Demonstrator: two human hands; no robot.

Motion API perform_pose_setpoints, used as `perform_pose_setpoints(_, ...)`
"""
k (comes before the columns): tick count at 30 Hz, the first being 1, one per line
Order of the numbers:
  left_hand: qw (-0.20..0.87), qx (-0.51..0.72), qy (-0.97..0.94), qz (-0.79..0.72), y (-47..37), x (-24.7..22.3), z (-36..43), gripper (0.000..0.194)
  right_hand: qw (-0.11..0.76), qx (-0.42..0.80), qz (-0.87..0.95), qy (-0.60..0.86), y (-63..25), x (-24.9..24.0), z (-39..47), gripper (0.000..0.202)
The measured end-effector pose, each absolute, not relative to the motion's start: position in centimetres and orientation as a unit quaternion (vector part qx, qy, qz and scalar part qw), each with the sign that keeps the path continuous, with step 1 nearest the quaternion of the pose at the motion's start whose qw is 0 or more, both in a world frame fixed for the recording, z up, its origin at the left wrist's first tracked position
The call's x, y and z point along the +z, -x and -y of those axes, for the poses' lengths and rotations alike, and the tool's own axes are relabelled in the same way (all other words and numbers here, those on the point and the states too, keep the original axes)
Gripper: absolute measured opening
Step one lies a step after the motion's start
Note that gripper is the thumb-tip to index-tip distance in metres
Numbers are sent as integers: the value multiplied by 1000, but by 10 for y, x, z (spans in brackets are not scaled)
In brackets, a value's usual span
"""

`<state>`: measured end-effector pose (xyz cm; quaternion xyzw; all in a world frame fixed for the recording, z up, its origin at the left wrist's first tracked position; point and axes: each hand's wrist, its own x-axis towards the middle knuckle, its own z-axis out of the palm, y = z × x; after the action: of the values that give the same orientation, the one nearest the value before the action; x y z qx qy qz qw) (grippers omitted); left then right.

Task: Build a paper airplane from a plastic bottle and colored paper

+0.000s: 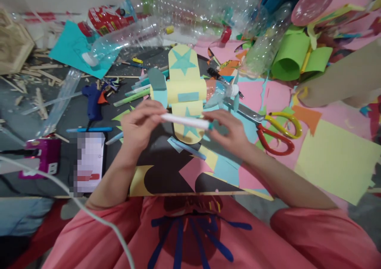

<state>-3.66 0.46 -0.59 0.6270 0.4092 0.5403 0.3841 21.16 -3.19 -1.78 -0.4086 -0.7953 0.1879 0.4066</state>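
Observation:
Between my two hands a white marker [186, 120] with a green end lies level above the table. My left hand [139, 122] pinches its left end. At the green end, the fingers of my right hand [229, 130] are closed around the tip. Just behind the marker lies an airplane-like model [186, 91] made from a bottle wrapped in yellow paper. Blue-green stars decorate its yellow wings [183, 60]. Its clear bottle neck with a white cap [234, 90] points right.
Scissors [275, 132] with yellow and red handles lie at the right, among coloured paper. A blue glue gun [93, 102], a phone [89, 161] and a purple box [41, 157] are at the left. Plastic bottles [127, 38] crowd the back. A white cable [98, 217] crosses the lower left.

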Motion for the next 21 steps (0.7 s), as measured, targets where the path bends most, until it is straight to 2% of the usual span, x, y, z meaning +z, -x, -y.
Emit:
perform_pose_setpoints(2,422,443,-695,-378,30,-4,5,30,379,292,793,376,-199,-18,41,45)
perform_pose_setpoints(5,422,334,-783,-313,24,-6,10,27,348,354,794,351,-193,-22,47,54)
perform_pose_setpoints(9,287,252,-887,-259,20,-10,11,25,331,412,767,363,-197,-27,48,36)
perform_pose_setpoints(12,212,184,-924,-258,19,-10,11,32,338,455,744,353,-196,-28,48,26)
perform_pose_setpoints(16,180,156,-935,-262,20,-7,12,42,348,537,677,364,-193,-26,45,29)
perform_pose_setpoints(21,226,162,-920,-278,23,-7,14,40,348,628,586,375,-192,-20,41,35)
